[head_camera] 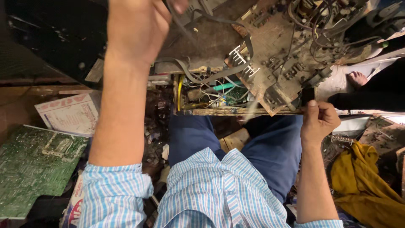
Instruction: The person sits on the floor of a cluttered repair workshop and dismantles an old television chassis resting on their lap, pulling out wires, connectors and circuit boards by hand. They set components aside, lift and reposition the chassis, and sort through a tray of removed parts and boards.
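Between our two hands sits a brown circuit board (278, 55), tilted up out of a dusty wooden chassis (219, 110), and it is what both hands work on. Our right hand (318, 120) is closed in a pinch on the board's near corner, thumb on top, just beside a dark block part. Our left hand (137, 27) is raised near the camera and blurred; its fingers look curled about a grey ribbon cable (202, 76) that loops down toward the board, though we cannot tell how firm that hold is. We judge the board stiff but brittle: light for its spread, made uneven by the heavier parts at its far end, and easily cracked if bent. Its edges and bare corners seem the safe places to grip, not the finned heat sink (242, 61) or the thin wires (320, 25) bunched beyond the right hand. Its long axis runs from the right hand's corner up and away, slanting across us, component side facing up. Below the left forearm lie a green board (36, 166) and a printed paper (71, 112); outside the right forearm lies a yellow cloth (363, 181). Beyond the right hand another person's bare foot (357, 78) rests on the floor.
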